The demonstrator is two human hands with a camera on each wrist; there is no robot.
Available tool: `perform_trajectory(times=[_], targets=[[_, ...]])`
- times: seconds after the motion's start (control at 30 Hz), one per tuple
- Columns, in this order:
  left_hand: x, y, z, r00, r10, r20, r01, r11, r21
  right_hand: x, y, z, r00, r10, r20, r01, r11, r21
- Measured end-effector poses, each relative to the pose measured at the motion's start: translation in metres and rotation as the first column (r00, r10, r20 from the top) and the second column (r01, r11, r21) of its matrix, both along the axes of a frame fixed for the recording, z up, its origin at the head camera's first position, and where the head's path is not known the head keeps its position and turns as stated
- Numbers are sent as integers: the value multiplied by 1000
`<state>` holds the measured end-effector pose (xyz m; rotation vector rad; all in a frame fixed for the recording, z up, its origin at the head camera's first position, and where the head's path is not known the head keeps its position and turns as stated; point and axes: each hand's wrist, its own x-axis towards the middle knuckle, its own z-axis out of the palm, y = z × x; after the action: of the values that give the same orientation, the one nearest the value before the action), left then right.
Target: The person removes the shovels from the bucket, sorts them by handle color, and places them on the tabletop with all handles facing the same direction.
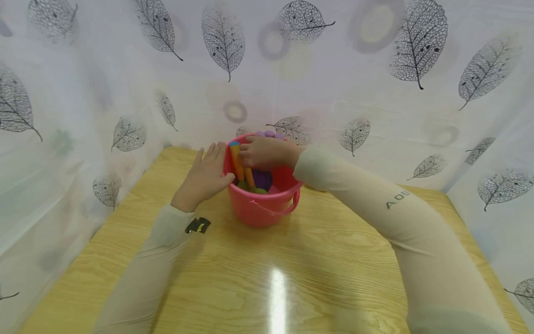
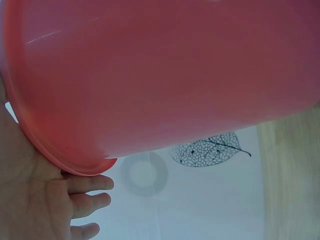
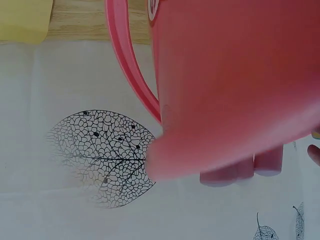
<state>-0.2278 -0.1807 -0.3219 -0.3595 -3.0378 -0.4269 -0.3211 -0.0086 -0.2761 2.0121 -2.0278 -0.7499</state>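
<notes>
A pink bucket [image 1: 258, 211] stands on the table with toys in it. My left hand [image 1: 205, 176] lies against its left rim, fingers stretched out and thumb over the edge; in the left wrist view the palm is beside the rim. My right hand [image 1: 269, 153] reaches over the bucket from the right, its curled fingers gripping an orange stick [image 1: 249, 178] whose top they hide. Left of it leans another orange stick [image 1: 236, 160] with a blue end. Deeper inside are a purple piece [image 1: 262, 180] and green pieces [image 1: 259, 190]. Lilac rounded ends [image 1: 270, 134] show above the far rim.
The bucket's pink handle [image 1: 295, 202] hangs down at its front right. A wooden table [image 1: 333, 260] lies under everything. Behind and at both sides hangs a pale curtain [image 1: 317, 79] printed with leaves. A yellow thing [image 3: 22, 20] shows beyond the bucket in the right wrist view.
</notes>
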Motion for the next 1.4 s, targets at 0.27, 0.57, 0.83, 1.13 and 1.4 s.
perform_trajectory(times=[0.27, 0.57, 0.83, 1.13, 1.4], targets=[[0, 0, 0, 1000, 9, 0, -9, 1000, 15, 8, -2, -14, 997, 24, 69, -27, 999, 46], [-1, 0, -1, 1000, 8, -3, -8, 1000, 0, 10, -3, -21, 999, 27, 40, -31, 994, 102], [0, 0, -1, 1000, 13, 0, -13, 1000, 15, 9, -5, -24, 999, -49, -5, 49, 985, 164], [-1, 0, -3, 1000, 12, 11, -12, 1000, 19, 7, -5, -28, 993, -39, -110, 61, 977, 204], [-3, 0, -4, 1000, 17, 8, -17, 1000, 20, 2, 1, -29, 994, -50, -94, 66, 981, 183]])
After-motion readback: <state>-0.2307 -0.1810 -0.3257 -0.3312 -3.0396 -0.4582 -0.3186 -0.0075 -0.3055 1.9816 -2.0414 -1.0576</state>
